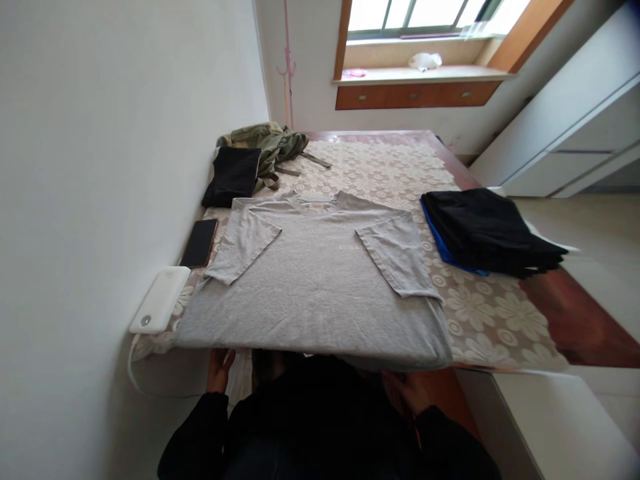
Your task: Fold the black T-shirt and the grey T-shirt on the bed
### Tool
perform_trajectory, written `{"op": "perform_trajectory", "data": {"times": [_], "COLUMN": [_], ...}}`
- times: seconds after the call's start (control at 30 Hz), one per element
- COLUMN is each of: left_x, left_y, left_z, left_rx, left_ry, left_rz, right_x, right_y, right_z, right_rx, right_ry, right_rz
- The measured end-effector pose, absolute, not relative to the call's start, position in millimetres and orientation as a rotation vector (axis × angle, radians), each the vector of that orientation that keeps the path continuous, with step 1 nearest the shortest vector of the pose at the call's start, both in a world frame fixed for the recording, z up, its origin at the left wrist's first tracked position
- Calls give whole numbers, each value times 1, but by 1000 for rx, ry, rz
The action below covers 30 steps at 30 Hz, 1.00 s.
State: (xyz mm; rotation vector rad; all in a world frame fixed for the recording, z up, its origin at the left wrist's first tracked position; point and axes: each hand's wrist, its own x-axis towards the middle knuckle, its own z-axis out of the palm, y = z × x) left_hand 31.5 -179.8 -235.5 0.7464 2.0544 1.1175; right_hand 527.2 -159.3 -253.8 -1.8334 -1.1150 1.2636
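Observation:
A grey T-shirt (315, 287) lies face up on the flowered cloth (495, 320) of a bed, both sleeves folded inward across the chest. Its bottom hem hangs over the near edge. My left hand (219, 371) is below that hem at the left, fingers curled up against the underside. My right hand (404, 388) is below the hem at the right, partly hidden by the fabric. Whether either hand pinches the hem is not clear.
A folded black and blue pile (487, 230) sits at the right. A black folded garment (233, 177) and an olive jacket (270, 143) lie at the far left. A phone (199, 243) and white power bank (160, 300) rest by the wall. White cabinets (575, 120) stand right.

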Motion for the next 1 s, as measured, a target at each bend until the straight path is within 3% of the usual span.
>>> {"op": "perform_trajectory", "data": {"times": [0.67, 0.8, 1.0], "left_x": [31, 24, -12], "left_y": [-191, -208, -243], "left_z": [-202, -188, -142], "left_rx": [752, 727, 561], "left_ry": [2211, 2233, 2189], "left_rz": [1195, 1174, 1393], "right_x": [528, 540, 564], "right_y": [-180, -198, -195], "right_z": [-246, -216, -134], "right_rx": [-1881, -1907, -1756], "right_ry": [-1116, -1193, -1158], "right_rz": [1046, 734, 895]}}
